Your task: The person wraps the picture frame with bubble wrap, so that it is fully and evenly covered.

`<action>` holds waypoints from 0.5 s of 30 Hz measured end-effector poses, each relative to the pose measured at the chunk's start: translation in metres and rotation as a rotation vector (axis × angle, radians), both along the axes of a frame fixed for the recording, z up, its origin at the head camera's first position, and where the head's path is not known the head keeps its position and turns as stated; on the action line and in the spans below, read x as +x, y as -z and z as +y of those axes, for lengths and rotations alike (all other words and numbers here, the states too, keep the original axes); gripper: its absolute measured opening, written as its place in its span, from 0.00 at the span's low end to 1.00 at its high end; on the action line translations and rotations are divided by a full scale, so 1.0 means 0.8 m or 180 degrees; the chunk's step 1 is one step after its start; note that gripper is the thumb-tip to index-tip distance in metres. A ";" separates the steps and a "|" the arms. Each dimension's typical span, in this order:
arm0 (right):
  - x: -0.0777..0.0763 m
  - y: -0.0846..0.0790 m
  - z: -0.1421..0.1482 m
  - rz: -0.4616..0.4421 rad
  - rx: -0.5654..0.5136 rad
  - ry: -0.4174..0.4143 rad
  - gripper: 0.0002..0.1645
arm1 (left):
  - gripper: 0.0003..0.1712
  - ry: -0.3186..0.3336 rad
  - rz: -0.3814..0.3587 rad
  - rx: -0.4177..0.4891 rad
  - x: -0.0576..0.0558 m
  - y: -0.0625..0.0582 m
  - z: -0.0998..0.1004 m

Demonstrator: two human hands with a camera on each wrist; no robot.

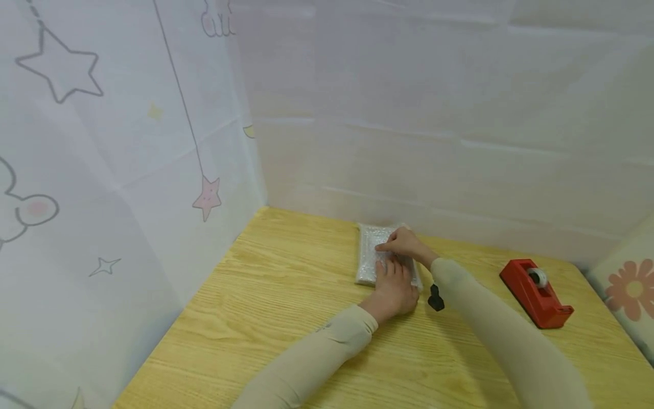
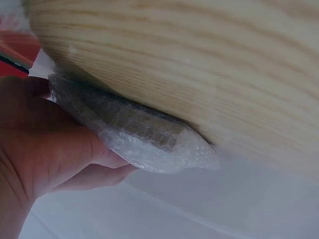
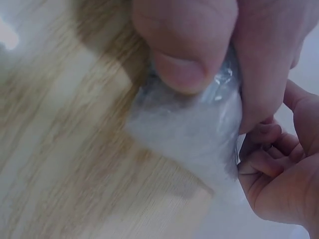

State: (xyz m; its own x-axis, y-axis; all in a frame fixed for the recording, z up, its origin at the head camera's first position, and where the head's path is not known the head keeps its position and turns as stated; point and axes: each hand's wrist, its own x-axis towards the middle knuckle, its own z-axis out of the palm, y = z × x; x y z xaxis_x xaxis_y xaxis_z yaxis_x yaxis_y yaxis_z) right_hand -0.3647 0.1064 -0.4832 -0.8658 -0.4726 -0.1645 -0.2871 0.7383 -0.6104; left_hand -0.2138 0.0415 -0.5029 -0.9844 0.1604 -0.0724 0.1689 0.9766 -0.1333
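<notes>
A flat package in bubble wrap (image 1: 369, 258) lies near the back edge of the wooden table. My left hand (image 1: 393, 288) rests on its near right part, fingers stretched over the top. In the left wrist view, a dark flat object shows through the clear wrap (image 2: 144, 124), and the thumb lies by one end. Over the package's right half, my right hand (image 1: 406, 243) reaches in from the side. Close up in the right wrist view, its thumb and a finger pinch the bubble wrap (image 3: 184, 119), with the left hand (image 3: 279, 169) just beyond.
On the right side of the table (image 1: 245, 284) stands a red tape dispenser (image 1: 536, 295) with a roll of tape (image 1: 537, 277). Wall sheets close off the back and left. A black tag (image 1: 436, 298) hangs at the right wrist.
</notes>
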 end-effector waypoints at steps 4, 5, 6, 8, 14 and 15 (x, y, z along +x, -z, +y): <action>0.004 -0.001 -0.005 0.0089 0.0044 0.0022 0.29 | 0.42 -0.0010 -0.0009 0.0009 0.000 0.001 0.001; 0.004 -0.002 -0.006 0.0103 0.0056 0.0044 0.30 | 0.43 -0.0015 -0.0014 0.0013 -0.001 0.001 0.001; 0.005 -0.003 -0.007 0.0122 0.0073 0.0059 0.31 | 0.43 -0.0016 -0.0022 0.0012 -0.001 0.002 0.001; 0.005 -0.004 -0.009 0.0133 0.0119 0.0099 0.32 | 0.43 -0.0011 -0.0054 0.0018 -0.003 0.003 0.002; 0.006 -0.004 -0.010 0.0106 0.0251 0.0134 0.33 | 0.43 -0.0004 -0.0058 0.0035 -0.003 0.004 0.001; 0.006 -0.004 -0.010 0.0106 0.0262 0.0127 0.33 | 0.43 -0.0005 -0.0048 0.0032 -0.003 0.003 0.001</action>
State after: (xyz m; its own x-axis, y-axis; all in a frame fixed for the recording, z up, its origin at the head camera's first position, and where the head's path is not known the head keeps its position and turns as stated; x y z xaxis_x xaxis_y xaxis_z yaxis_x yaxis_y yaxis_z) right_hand -0.3595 0.0986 -0.4804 -0.8892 -0.4239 -0.1722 -0.2756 0.7967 -0.5378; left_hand -0.2159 0.0419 -0.5056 -0.9835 0.1596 -0.0857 0.1692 0.9781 -0.1209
